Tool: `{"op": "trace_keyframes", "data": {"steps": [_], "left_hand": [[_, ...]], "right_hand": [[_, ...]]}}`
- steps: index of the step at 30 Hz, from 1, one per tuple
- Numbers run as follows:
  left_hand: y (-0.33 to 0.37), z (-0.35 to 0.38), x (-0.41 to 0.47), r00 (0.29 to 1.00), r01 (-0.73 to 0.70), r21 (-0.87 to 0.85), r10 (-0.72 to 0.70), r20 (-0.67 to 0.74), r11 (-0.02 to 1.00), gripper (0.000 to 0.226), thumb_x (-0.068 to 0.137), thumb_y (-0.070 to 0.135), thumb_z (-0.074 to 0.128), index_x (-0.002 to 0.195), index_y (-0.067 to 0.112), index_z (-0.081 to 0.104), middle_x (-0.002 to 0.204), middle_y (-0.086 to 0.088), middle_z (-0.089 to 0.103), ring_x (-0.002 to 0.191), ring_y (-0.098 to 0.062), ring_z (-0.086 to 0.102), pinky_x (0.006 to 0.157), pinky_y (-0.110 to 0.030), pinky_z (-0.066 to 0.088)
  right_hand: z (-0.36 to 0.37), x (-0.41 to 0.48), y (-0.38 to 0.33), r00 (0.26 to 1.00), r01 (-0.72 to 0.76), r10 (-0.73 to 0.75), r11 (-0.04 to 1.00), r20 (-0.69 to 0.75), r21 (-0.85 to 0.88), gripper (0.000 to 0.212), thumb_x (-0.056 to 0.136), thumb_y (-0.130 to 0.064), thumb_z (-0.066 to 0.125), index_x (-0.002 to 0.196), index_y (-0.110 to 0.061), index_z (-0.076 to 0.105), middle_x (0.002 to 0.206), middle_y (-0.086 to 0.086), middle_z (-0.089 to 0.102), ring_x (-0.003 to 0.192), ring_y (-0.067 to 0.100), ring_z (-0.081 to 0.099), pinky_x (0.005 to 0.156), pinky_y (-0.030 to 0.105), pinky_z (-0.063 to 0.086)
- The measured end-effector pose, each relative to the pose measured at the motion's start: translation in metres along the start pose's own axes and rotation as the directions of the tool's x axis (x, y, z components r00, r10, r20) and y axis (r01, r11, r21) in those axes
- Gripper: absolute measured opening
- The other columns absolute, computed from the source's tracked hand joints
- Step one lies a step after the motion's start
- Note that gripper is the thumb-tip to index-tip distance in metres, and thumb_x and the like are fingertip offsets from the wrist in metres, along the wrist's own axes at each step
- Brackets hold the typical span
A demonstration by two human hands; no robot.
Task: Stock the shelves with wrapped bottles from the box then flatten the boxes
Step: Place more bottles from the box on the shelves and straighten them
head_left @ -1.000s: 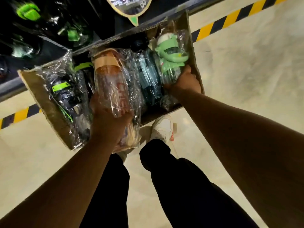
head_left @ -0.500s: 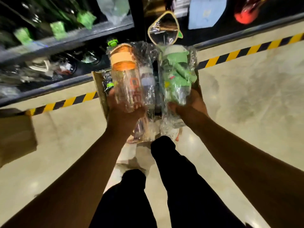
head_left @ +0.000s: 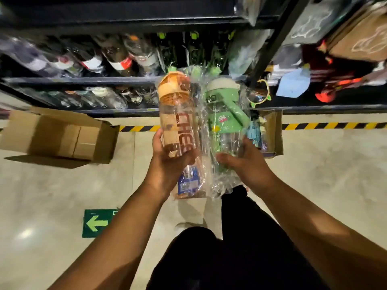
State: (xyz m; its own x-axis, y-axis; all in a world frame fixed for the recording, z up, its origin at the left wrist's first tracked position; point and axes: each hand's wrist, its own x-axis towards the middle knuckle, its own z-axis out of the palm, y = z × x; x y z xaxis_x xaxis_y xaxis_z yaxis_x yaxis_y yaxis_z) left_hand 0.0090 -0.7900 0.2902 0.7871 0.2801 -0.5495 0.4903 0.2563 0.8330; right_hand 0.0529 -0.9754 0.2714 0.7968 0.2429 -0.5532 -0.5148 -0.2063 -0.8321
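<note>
The left grip (head_left: 165, 166) is wrapped round the lower body of an orange-capped bottle (head_left: 178, 114) in clear plastic wrap, thumb on the near side and fingers curled behind it. The right grip (head_left: 247, 166) cups the base of a green-lidded bottle (head_left: 224, 116), also wrapped, with its fingers curled under. The two bottles are held upright, side by side and touching, in front of the dark shelves (head_left: 83, 80), where rows of wrapped bottles (head_left: 117, 59) already lie. Below and just right of the held pair, an open cardboard box (head_left: 275, 132) sits on the floor against the yellow-and-black floor tape (head_left: 335, 126), with more wrapped goods inside. A second open box (head_left: 62, 139) lies well apart to the left. A green arrow sign (head_left: 96, 222) is stuck to the floor near the person's dark trousers (head_left: 230, 258).
</note>
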Motion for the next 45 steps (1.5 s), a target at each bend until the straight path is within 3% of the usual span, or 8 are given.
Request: {"op": "trace_keyframes", "data": {"steps": [4,7,17,24,28,32,40,45], "left_hand": [[0.035,-0.079,-0.070,0.993,-0.108,0.028,0.109,-0.037,0.994,0.088,0.080,-0.003,0.077,0.147,0.029,0.029,0.120,-0.006,0.065,0.091,-0.004,0.071,0.068,-0.021,0.057],[0.060,-0.126,-0.109,0.981,-0.170,0.000,0.169,-0.089,0.985,0.087,0.081,0.000,0.077,0.147,0.030,0.028,0.123,-0.004,0.065,0.100,-0.011,0.070,0.074,-0.025,0.060],[0.126,-0.225,-0.122,0.933,-0.284,-0.068,0.260,-0.248,0.956,0.095,0.080,0.010,0.081,0.149,0.037,0.021,0.106,0.015,0.071,0.094,-0.007,0.072,0.065,-0.019,0.057],[0.181,-0.279,-0.046,0.928,-0.298,-0.075,0.271,-0.258,0.951,0.088,0.078,0.012,0.083,0.143,0.038,0.030,0.112,0.011,0.071,0.101,-0.009,0.071,0.069,-0.022,0.058],[0.210,-0.303,0.000,0.927,-0.304,-0.116,0.266,-0.263,0.946,0.087,0.069,0.020,0.088,0.141,0.024,0.040,0.116,-0.008,0.068,0.105,-0.024,0.070,0.076,-0.033,0.061],[0.229,-0.327,0.038,0.892,-0.338,-0.103,0.283,-0.352,0.936,0.060,0.064,0.006,0.081,0.114,0.025,0.056,0.102,-0.010,0.072,0.093,-0.027,0.071,0.075,-0.039,0.061],[0.240,-0.415,0.096,0.909,-0.162,0.054,0.170,-0.381,0.985,0.084,0.076,0.019,0.087,0.144,0.020,0.037,0.124,-0.001,0.066,0.100,-0.014,0.069,0.070,-0.020,0.056],[0.255,-0.474,0.135,0.956,-0.059,0.050,0.071,-0.283,0.997,0.082,0.081,0.018,0.080,0.145,0.024,0.030,0.125,0.000,0.060,0.098,-0.008,0.062,0.061,-0.019,0.052]], "right_hand": [[0.079,-0.053,-0.035,0.987,0.106,-0.102,0.994,0.128,-0.022,0.070,0.079,-0.029,0.082,0.137,-0.022,0.044,0.135,-0.009,0.054,0.127,0.013,0.050,0.094,0.018,0.045],[0.127,-0.073,-0.059,0.966,0.185,-0.168,0.980,0.198,-0.075,0.050,0.075,-0.034,0.084,0.115,-0.029,0.055,0.115,-0.001,0.067,0.111,0.020,0.064,0.096,0.042,0.053],[0.230,-0.056,-0.143,0.892,0.257,-0.191,0.960,0.411,-0.112,0.098,0.051,-0.082,0.076,0.136,-0.045,0.044,0.135,-0.010,0.060,0.125,0.016,0.057,0.102,0.049,0.047],[0.284,0.036,-0.207,0.834,0.056,-0.017,0.997,0.551,-0.054,0.093,0.059,-0.040,0.091,0.137,-0.012,0.049,0.121,0.007,0.069,0.103,0.019,0.069,0.081,0.031,0.055],[0.314,0.085,-0.246,0.749,-0.182,0.128,0.983,0.650,0.016,0.044,0.067,-0.011,0.079,0.108,-0.005,0.064,0.083,0.004,0.075,0.066,0.014,0.071,0.052,0.025,0.056],[0.350,0.135,-0.271,0.806,-0.226,0.134,0.970,0.577,0.091,0.034,0.071,0.001,0.070,0.104,-0.008,0.064,0.086,0.006,0.074,0.071,0.015,0.072,0.057,0.029,0.059],[0.434,0.210,-0.296,0.943,0.052,-0.037,0.998,0.330,-0.036,0.051,0.077,-0.002,0.079,0.121,-0.012,0.056,0.111,0.010,0.069,0.093,0.018,0.070,0.067,0.032,0.053],[0.482,0.249,-0.304,0.976,0.056,-0.077,0.992,0.202,0.110,0.038,0.090,-0.037,0.069,0.120,-0.018,0.057,0.102,-0.004,0.071,0.085,0.012,0.070,0.073,0.030,0.060]]}}
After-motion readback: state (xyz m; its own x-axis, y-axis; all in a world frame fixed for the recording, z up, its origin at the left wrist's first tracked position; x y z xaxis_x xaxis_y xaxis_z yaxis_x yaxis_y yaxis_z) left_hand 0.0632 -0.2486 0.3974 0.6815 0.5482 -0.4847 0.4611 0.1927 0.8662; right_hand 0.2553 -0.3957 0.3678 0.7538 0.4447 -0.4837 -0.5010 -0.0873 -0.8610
